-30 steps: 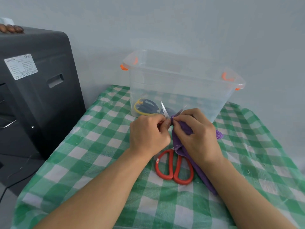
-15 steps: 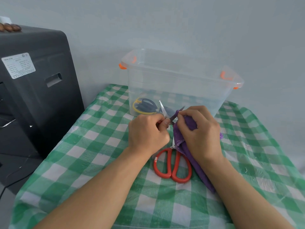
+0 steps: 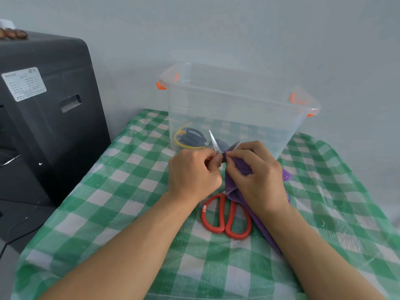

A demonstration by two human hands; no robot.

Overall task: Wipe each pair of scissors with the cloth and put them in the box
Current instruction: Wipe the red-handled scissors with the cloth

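My left hand (image 3: 194,172) grips a small pair of scissors (image 3: 214,144) with its blades spread open and pointing up; the handles are hidden in my fist. My right hand (image 3: 257,174) pinches a purple cloth (image 3: 242,169) against the right blade. The cloth hangs down under my right wrist onto the table. A red-handled pair of scissors (image 3: 226,217) lies on the checked tablecloth below my hands, its blades hidden under them. Behind stands a clear plastic box (image 3: 238,100) with orange latches; inside it lie scissors with black and yellow handles (image 3: 189,138).
A green and white checked cloth (image 3: 121,191) covers the table. A dark grey machine (image 3: 47,109) stands close at the left, beyond the table's edge. The pale wall rises right behind the box.
My right hand has slid the cloth back down the right blade toward the pivot. The left hand holds the scissors nearly still.
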